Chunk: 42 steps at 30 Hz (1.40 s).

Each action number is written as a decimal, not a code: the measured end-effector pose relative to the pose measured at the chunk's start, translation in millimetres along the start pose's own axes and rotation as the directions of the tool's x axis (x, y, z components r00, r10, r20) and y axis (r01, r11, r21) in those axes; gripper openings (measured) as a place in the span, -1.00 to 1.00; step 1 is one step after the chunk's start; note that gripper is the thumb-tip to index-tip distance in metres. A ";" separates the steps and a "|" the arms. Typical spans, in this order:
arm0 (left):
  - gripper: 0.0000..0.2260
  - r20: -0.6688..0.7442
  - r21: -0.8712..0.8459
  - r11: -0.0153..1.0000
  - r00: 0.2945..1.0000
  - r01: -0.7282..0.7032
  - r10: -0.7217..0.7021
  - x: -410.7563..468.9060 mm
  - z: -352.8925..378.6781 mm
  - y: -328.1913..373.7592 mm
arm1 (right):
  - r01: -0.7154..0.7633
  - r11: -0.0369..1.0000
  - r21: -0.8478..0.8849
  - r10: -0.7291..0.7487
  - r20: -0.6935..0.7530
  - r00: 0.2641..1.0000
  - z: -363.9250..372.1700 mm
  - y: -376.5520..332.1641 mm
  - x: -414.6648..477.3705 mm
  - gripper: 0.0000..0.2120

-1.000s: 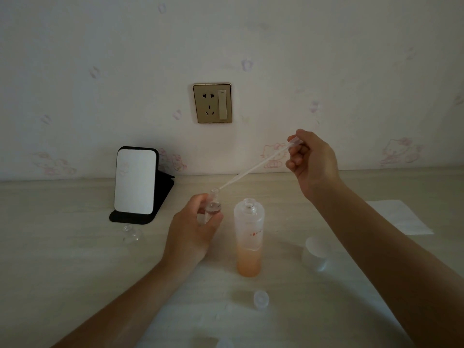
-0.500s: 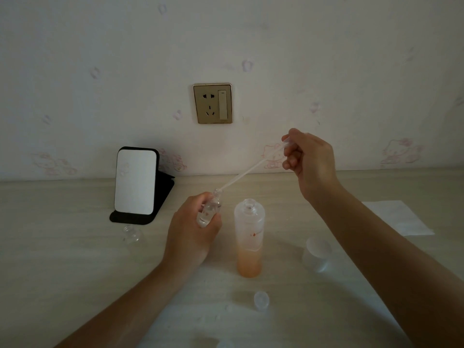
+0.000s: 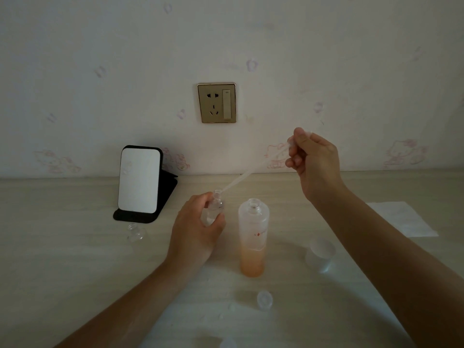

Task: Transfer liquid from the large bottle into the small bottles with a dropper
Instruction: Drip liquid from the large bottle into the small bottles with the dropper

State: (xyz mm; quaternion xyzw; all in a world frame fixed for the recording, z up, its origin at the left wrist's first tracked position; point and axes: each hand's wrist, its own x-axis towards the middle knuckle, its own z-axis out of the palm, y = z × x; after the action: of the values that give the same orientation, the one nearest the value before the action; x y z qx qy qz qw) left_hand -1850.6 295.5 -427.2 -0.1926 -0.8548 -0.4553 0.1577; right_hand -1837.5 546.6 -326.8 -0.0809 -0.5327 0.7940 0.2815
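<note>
Gripping a small clear bottle (image 3: 213,209) tilted above the table (image 3: 62,247) in your left hand (image 3: 195,232), you pinch the dropper (image 3: 247,175) bulb with your right hand (image 3: 313,162), its tip at the bottle's mouth, just left of the open large bottle (image 3: 253,237) of orange liquid.

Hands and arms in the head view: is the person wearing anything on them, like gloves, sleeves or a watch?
No. The left hand and right hand are both bare, with no gloves and no ring that I can make out in the dim light. The left forearm and right forearm show no sleeve, watch or bracelet up to the picture's edge.
</note>
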 end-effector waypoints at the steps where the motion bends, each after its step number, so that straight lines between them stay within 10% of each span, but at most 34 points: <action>1: -0.68 -0.012 0.005 1.000 1.000 0.021 -0.021 1.2 0.1 -1.7 | -0.001 1.000 0.012 0.001 -0.015 1.000 -0.7 -0.8 0.6 -0.74; 12: -0.46 -0.028 -0.018 0.983 0.983 0.183 -0.184 5.8 1.6 -6.2 | -0.016 0.998 0.064 0.021 -0.069 0.997 -4.6 -1.3 6.1 -0.77; 16: -0.76 -0.242 -0.310 0.949 0.970 -0.062 -0.016 -3.2 -12.1 10.3 | -0.025 0.996 0.082 0.031 -0.077 0.997 -5.6 -4.0 6.9 -0.77; 19: -0.89 -0.124 -0.505 0.856 0.991 -0.109 0.052 -14.9 -17.5 26.6 | -0.053 0.993 0.103 0.062 -0.085 0.994 -6.7 -5.8 7.6 -0.76; 26: -0.35 0.350 -0.472 0.881 0.918 0.002 0.186 -37.1 -13.1 42.1 | -0.088 0.989 0.123 0.098 -0.080 0.992 -9.8 -8.6 6.1 -0.79; 42: -0.66 0.238 -0.442 0.897 0.963 -0.011 0.129 -27.2 -24.3 37.2 | -0.088 0.936 0.341 0.141 -0.133 0.981 -70.9 -5.4 -49.4 -0.69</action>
State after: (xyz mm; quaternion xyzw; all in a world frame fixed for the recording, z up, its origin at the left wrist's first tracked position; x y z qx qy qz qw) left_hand -1806.9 289.0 -399.6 -0.3119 -0.7367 -0.5998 0.0130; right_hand -1764.3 578.5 -360.2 -0.1249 -0.3614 0.8790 0.2849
